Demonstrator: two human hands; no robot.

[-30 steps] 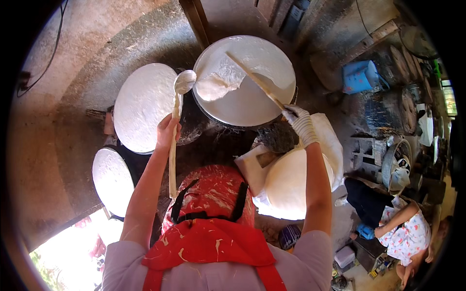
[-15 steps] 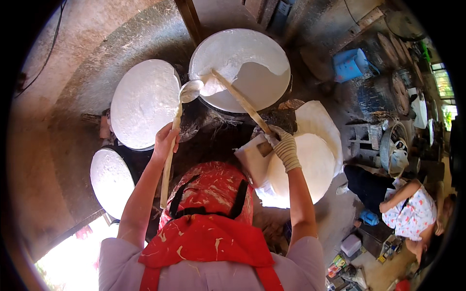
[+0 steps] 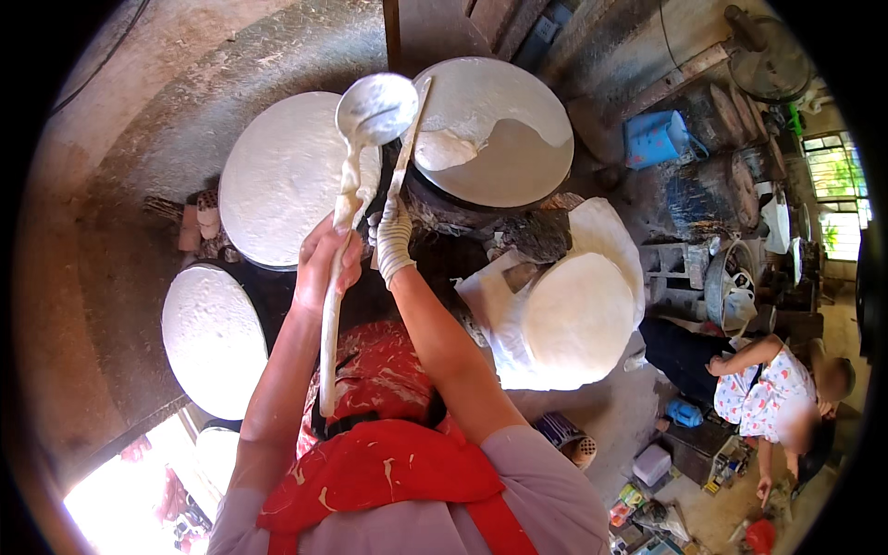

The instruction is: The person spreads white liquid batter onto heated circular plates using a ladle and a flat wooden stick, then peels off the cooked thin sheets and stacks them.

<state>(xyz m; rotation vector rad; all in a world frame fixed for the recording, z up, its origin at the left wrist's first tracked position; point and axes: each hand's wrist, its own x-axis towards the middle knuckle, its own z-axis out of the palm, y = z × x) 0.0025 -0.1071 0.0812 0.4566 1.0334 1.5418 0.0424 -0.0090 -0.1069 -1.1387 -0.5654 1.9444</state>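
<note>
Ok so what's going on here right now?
The person's bare left grip holds a pale long-handled ladle smeared with white paste. The right grip, in an off-white glove, holds a flat wooden stick. Ahead, a soft white lump sits on a wide round grey pan. To the left are a round white-coated pan and another nearer one. On the right lies a round cream-coloured disc.

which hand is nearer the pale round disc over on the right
Right. The gloved right hand, holding the wooden stick, is left of the pale round disc, apart from it; the left hand, gripping the ladle, is farther left.
</note>
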